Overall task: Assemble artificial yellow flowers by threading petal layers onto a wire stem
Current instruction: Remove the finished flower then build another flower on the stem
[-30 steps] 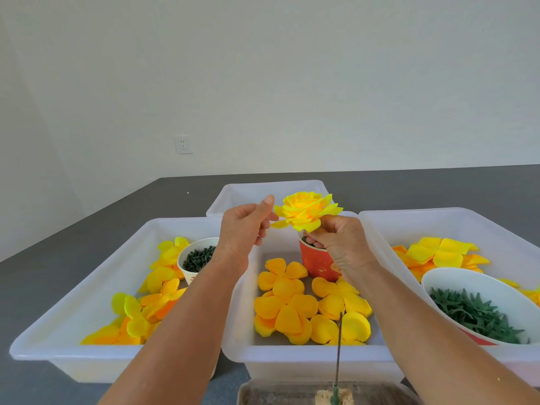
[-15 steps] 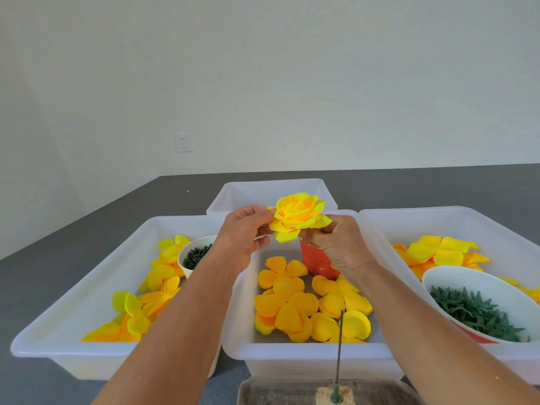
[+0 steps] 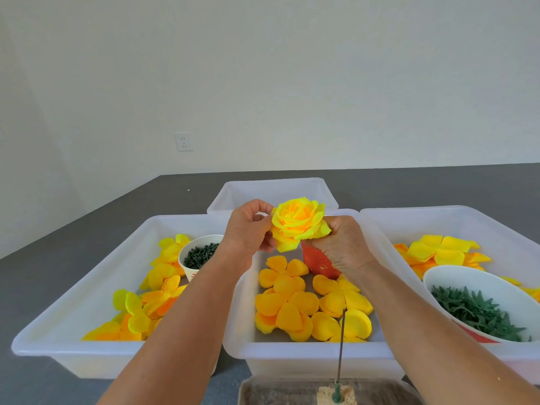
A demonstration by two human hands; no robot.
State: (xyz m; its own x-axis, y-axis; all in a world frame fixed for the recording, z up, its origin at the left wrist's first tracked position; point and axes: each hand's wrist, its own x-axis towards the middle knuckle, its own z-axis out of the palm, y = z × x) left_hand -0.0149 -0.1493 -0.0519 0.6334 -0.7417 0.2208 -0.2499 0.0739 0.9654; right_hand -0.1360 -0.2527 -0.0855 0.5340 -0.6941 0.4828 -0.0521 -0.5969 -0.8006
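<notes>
**Dark grey tabletop crowded with white tubs**

A dark grey table (image 3: 73, 258) runs back to the pale wall. Directly on it sit four translucent white tubs: a left tub (image 3: 87, 287) at lower left, a middle tub (image 3: 306, 350) at lower centre, touching it along one side, a right tub (image 3: 438, 220) at the right edge, and a far tub (image 3: 271, 190) behind them at centre. At the bottom edge, just in front of the middle tub, lies a shallow brownish tray (image 3: 263, 390).

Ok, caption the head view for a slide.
Both hands, left hand and right hand, hold a yellow flower above petal-filled trays.
</notes>
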